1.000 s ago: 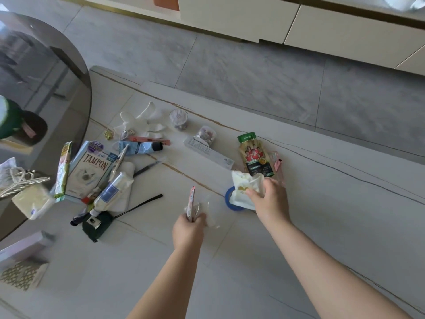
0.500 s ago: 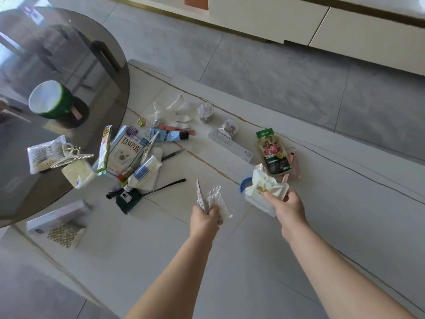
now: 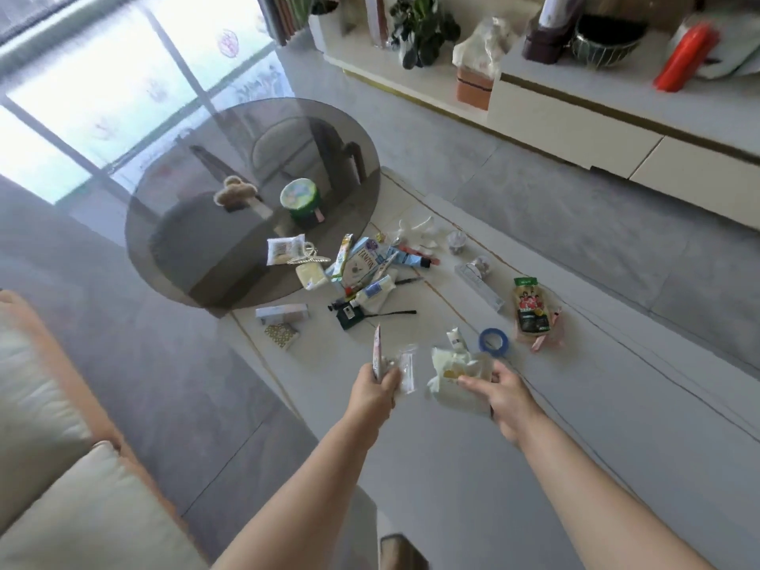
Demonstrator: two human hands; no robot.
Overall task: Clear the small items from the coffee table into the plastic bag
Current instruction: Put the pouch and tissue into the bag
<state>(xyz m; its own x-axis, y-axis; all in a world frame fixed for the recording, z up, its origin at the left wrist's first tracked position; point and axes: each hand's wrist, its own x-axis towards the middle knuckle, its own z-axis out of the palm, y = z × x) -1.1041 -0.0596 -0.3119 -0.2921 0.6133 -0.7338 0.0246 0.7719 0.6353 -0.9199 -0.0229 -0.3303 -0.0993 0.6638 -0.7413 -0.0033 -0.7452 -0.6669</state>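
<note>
The right hand (image 3: 508, 394) lifted the crumpled white plastic bag (image 3: 454, 374) off the pale marble coffee table (image 3: 452, 466) and drew it back toward the body, uncovering the blue roll of tape (image 3: 493, 341) and a small white tube (image 3: 456, 338). The left hand (image 3: 376, 388), gripping the thin pink-and-white sachet (image 3: 376, 352) and clear wrapper (image 3: 406, 370), rose and pulled back too.
</note>
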